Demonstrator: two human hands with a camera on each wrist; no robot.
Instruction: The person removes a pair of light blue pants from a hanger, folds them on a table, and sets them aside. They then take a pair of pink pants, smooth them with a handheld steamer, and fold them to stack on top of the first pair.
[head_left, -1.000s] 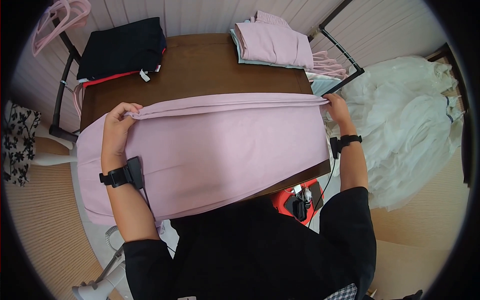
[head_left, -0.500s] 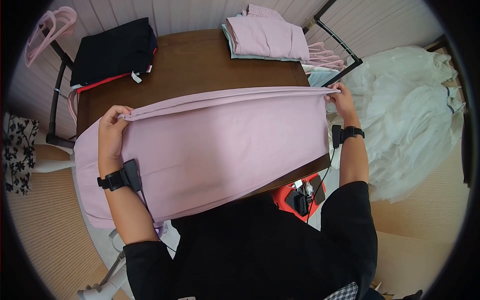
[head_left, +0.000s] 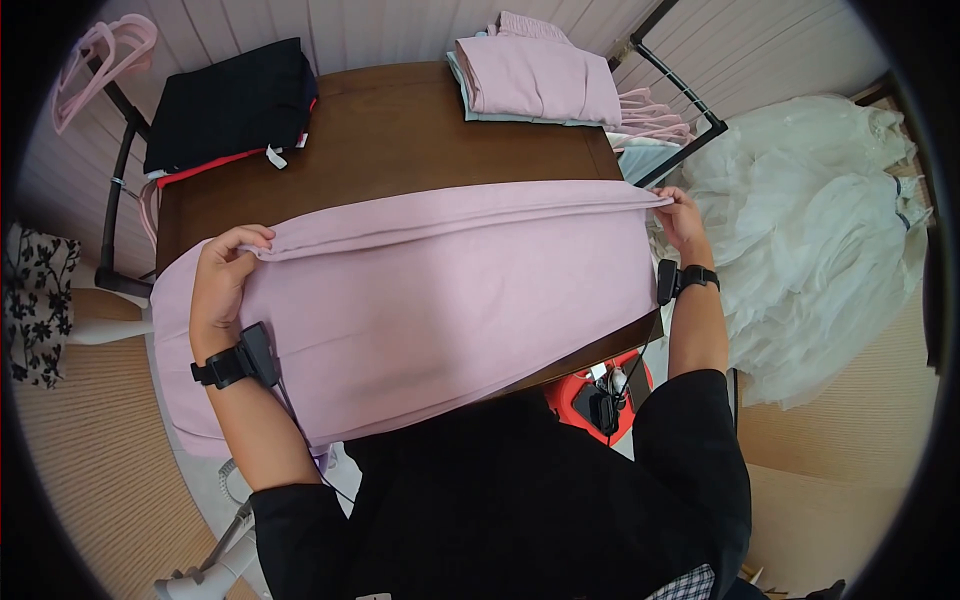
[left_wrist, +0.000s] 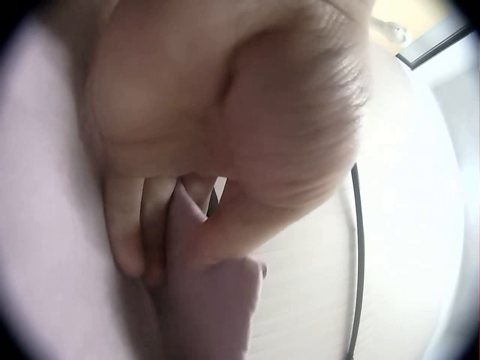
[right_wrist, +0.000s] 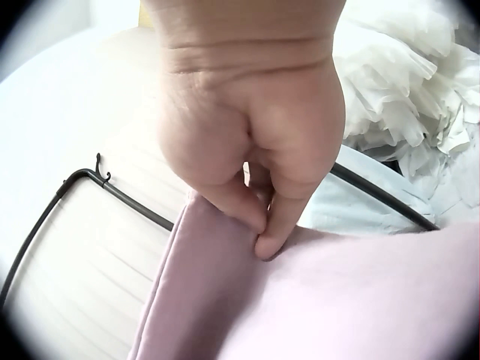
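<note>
A large pale pink cloth is spread across the brown table and hangs over its left and front edges. My left hand pinches the left end of the cloth's far edge between thumb and fingers. At the right end of that same edge, my right hand pinches it. Between the two hands the edge stretches as a narrow doubled band. The left wrist view shows a fold of pink cloth between my thumb and fingers. In the right wrist view, the thumb and fingertips meet on a cloth corner.
Folded dark clothes lie at the table's back left, over a red piece. A folded pink garment sits back right. Black rack bars flank the table. White gowns hang right; a red stool stands below the front edge.
Both hands first moved slightly away from the body, then came back a little toward it, still holding the edge. The doubled band of cloth now looks wider and lies lower.
</note>
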